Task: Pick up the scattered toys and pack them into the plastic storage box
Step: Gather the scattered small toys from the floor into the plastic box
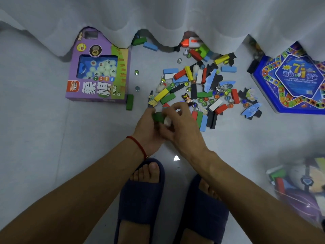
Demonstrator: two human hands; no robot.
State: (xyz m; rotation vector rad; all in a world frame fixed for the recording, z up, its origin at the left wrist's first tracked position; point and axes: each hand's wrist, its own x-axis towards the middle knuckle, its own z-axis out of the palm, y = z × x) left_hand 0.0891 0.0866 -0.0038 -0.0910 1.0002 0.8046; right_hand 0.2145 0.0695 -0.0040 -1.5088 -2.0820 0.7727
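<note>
A pile of scattered toys [198, 85] lies on the grey floor: coloured wooden blocks, glass marbles, puzzle pieces and a small figurine [188, 100]. My left hand [147, 128] and my right hand [179, 125] meet at the pile's near edge. Between them they hold a green block [158, 117] and a white block [168, 121]; the left hand grips the green one, and the right hand's fingers curl over the white one. The clear plastic storage box [299, 189] stands at the lower right with several toys inside, blurred.
A purple chess-set box [98, 71] lies at the left, a green block [129, 102] beside it. A blue hexagonal game board [297, 81] lies at the right. A white curtain [158, 18] hangs over the far toys. My feet in dark slippers [140, 199] stand below.
</note>
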